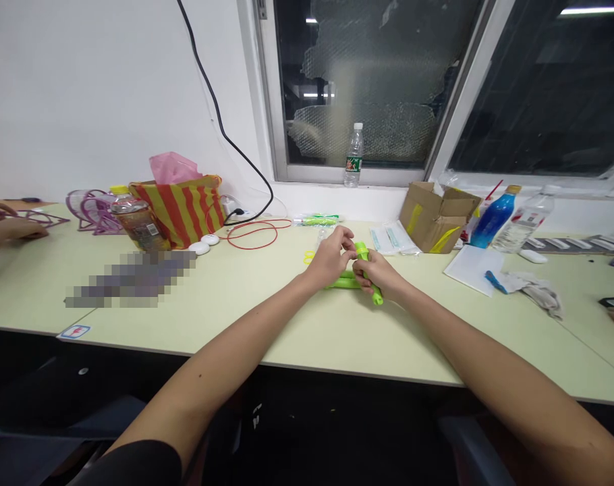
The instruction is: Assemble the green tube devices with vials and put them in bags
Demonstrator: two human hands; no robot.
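Note:
A bright green tube (376, 295) is gripped in my right hand (375, 271), tilted, with its ridged top end sticking up above the fingers. My left hand (332, 256) is just left of that top end, fingers curled and pressed near it; whatever it holds, if anything, is too small to make out. Under and behind the hands, more green tubes (343, 283) lie on the pale table (307, 331). Small yellow rings (310, 257) lie left of my left hand, partly hidden by it.
A striped bag (185, 212), a tea bottle (141, 219) and a red cord (251, 236) lie to the left. On the right are a cardboard box (433, 216), a blue bottle (495, 217), white paper (473, 268) and a glove (534, 290). Another person's hands (13, 226) are at far left.

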